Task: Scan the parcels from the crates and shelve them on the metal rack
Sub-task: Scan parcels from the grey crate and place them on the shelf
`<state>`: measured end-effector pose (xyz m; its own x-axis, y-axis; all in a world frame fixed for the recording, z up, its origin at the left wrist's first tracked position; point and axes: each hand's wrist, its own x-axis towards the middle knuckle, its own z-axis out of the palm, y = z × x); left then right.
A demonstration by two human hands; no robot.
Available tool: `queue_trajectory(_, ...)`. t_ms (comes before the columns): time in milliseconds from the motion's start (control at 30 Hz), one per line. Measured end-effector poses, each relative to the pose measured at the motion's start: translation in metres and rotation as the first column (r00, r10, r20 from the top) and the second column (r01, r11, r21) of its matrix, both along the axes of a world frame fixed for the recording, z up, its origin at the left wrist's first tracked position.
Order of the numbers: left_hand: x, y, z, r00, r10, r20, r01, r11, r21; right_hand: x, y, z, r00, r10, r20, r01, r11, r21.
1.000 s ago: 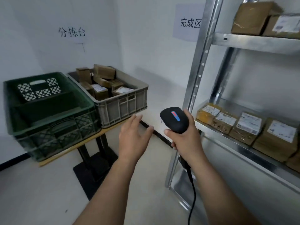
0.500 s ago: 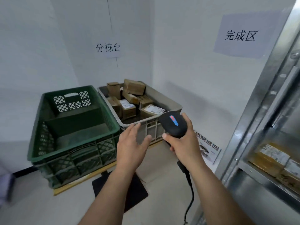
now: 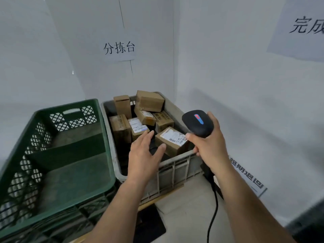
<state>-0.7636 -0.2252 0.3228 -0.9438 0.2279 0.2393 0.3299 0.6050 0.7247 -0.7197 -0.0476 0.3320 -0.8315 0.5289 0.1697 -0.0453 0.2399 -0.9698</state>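
– Where are the parcels (image 3: pixel 149 102)?
– Piled in the grey crate (image 3: pixel 177 171), which stands just beside the green crate (image 3: pixel 70 105), in the corner under a paper sign (image 3: pixel 119 48).
– And the hands?
– The left hand (image 3: pixel 143 155) is spread, fingers straight, over the grey crate's near side, gripping nothing. Its thumb lies near a labelled parcel (image 3: pixel 171 140); whether it touches cannot be told. The right hand (image 3: pixel 208 146) clasps a black scanner (image 3: pixel 198 122) above the crate's right rim, with the cable (image 3: pixel 213 207) hanging below.
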Motion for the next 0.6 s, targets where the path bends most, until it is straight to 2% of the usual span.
queue_trajectory(100, -0.027, 0.007, -0.006, 1.0, 0.012, 0.026, -0.012, 1.0, -0.016, -0.026, 0.012, -0.005, 0.999, -0.018, 0.041, 0.018, 1.0, 0.003)
queue_trajectory(233, -0.067, 0.024, -0.01, 0.998, -0.023, 0.053, 0.024, 0.999, -0.025, -0.061, 0.02, -0.008, 0.993, -0.068, 0.092, 0.061, 0.995, 0.084)
queue_trajectory(433, -0.126, 0.049, -0.018, 0.994, -0.036, 0.099, 0.041, 0.998, -0.049, -0.124, 0.033, -0.005, 0.995, -0.009, 0.101, -0.001, 0.996, 0.092)
queue_trajectory(600, -0.166, 0.06, -0.047, 0.979, -0.003, 0.206, 0.031, 0.991, -0.133, -0.173, 0.04, -0.027, 0.96, 0.047, 0.278, -0.088, 0.986, 0.139)
